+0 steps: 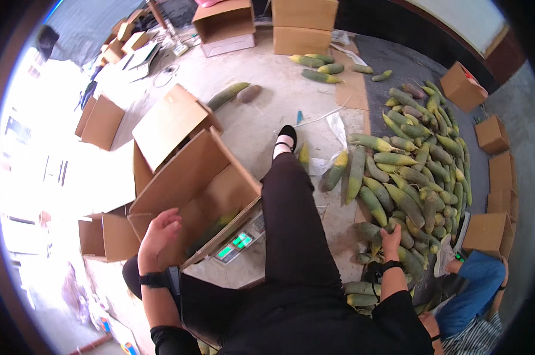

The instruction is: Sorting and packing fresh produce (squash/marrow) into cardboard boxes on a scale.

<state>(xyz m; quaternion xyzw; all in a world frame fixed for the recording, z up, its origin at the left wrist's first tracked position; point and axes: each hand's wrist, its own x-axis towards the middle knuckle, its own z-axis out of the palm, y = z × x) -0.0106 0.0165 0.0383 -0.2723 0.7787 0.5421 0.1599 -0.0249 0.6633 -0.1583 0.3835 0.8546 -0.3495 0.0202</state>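
Observation:
My left hand (163, 228) hovers over the near side of an open cardboard box (187, 182), its fingers loosely bent and holding nothing. Inside that box lies a long green radish (225, 220), partly hidden by the wall. Against the box's near side is a digital scale (234, 246) with lit green displays. On my right, a large heap of green radishes (409, 186) covers the floor. At the heap's near edge my right hand (391, 239) is closed around the end of a green radish (368, 231).
A co-worker in jeans (467, 288) sits at the lower right, beside the heap. Cardboard boxes (489, 230) line the right side. Another open box (174, 126) stands beyond mine. Loose radishes (318, 76) lie farther off. My outstretched leg (294, 222) lies between box and heap.

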